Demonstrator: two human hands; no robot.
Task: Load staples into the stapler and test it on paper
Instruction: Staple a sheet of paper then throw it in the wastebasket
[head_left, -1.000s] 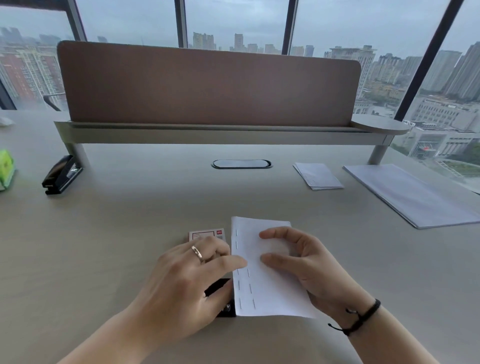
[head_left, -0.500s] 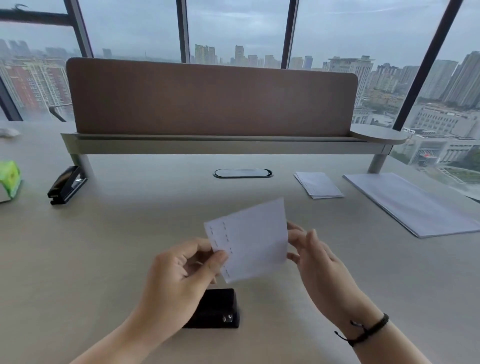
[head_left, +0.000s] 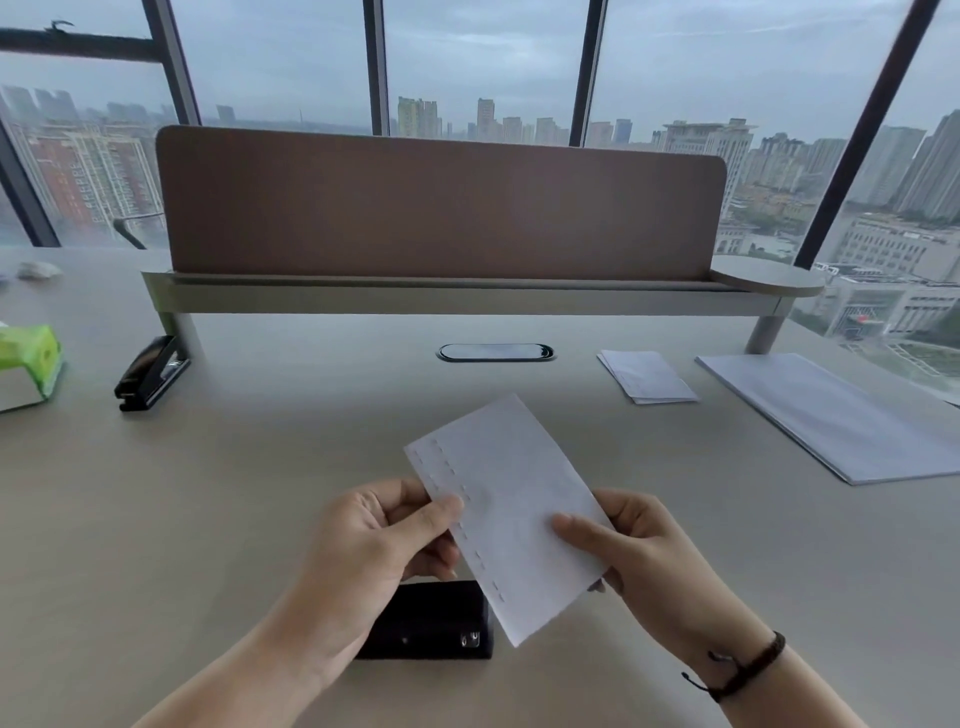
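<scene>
Paper (head_left: 511, 512) lifted higher, pinched between both hands, stapler (head_left: 431, 621) below

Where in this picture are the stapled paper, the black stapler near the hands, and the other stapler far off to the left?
stapled paper (head_left: 511, 512), head view, middle of sheet.
black stapler (head_left: 431, 621), head view, top face.
far stapler (head_left: 152, 372), head view, upper arm.

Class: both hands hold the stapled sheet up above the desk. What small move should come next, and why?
Probably set the sheet down on the small paper stack. The left hand and right hand pinch it, rows of staples show along one edge, and the stapler lies idle below.
</scene>
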